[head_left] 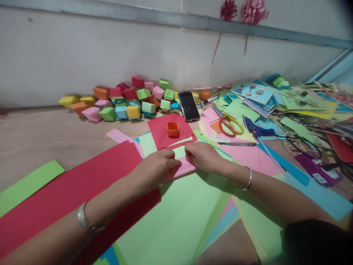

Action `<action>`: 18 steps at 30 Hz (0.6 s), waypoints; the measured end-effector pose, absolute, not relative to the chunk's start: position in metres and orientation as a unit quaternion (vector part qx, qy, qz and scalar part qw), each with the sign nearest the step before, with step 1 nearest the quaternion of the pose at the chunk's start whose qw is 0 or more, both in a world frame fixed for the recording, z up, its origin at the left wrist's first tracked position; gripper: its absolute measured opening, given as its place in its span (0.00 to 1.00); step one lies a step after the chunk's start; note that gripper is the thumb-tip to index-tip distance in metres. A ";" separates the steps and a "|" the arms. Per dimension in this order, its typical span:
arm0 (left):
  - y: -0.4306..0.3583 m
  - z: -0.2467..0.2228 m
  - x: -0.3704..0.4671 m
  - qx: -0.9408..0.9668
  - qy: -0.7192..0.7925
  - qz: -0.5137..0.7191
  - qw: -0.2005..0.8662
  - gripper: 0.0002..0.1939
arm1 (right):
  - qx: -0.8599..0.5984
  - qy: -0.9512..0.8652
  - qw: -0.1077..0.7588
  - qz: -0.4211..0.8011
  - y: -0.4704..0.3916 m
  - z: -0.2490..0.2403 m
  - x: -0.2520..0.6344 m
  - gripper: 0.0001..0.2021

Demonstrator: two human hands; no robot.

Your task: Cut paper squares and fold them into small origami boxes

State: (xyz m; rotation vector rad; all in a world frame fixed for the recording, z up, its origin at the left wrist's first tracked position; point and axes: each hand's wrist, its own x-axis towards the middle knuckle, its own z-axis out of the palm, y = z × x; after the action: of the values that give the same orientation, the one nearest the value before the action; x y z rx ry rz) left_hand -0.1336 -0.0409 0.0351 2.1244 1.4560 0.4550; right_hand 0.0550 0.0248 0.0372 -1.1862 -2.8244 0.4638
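Left hand, right hand: fingers pressed flat on pink paper edge.

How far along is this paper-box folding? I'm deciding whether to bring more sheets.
Done: a pile of folded paper boxes by the wall and one small orange box on a red square. In hand: both the left hand and right hand press a pink sheet, still flat. Left: several uncut sheets, such as the red sheet, lie around.
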 end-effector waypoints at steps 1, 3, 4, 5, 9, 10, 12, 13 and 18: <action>-0.038 0.035 -0.132 0.791 0.536 0.152 0.253 0.12 | -0.382 -0.912 0.024 0.149 0.025 0.036 0.055 0.05; -0.033 0.033 -0.128 0.796 0.547 0.125 0.225 0.13 | -0.380 -0.913 0.028 0.147 0.026 0.034 0.056 0.05; -0.031 0.031 -0.125 0.788 0.565 0.122 0.213 0.12 | -0.379 -0.913 0.028 0.145 0.026 0.033 0.056 0.04; -0.030 0.030 -0.122 0.778 0.583 0.120 0.201 0.12 | -0.377 -0.914 0.029 0.144 0.027 0.033 0.056 0.04; -0.031 0.025 -0.112 0.766 0.616 0.091 0.157 0.12 | -0.370 -0.916 0.039 0.148 0.027 0.032 0.057 0.05; -0.031 0.025 -0.112 0.768 0.616 0.085 0.152 0.11 | -0.370 -0.916 0.041 0.148 0.027 0.032 0.057 0.05; -0.032 0.025 -0.114 0.777 0.605 0.083 0.153 0.11 | -0.372 -0.916 0.042 0.144 0.027 0.031 0.057 0.05; -0.032 0.025 -0.116 0.783 0.595 0.085 0.159 0.11 | -0.371 -0.917 0.045 0.139 0.028 0.030 0.057 0.05; -0.029 0.031 -0.129 0.786 0.560 0.099 0.241 0.10 | -0.328 -0.940 0.039 0.084 0.029 0.031 0.056 0.06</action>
State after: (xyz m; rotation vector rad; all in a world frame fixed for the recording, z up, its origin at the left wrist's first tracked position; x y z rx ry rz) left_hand -0.1292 -0.0290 0.0312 2.1501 1.5322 0.2705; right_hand 0.0560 0.0291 0.0306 -1.0069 -2.8814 0.2573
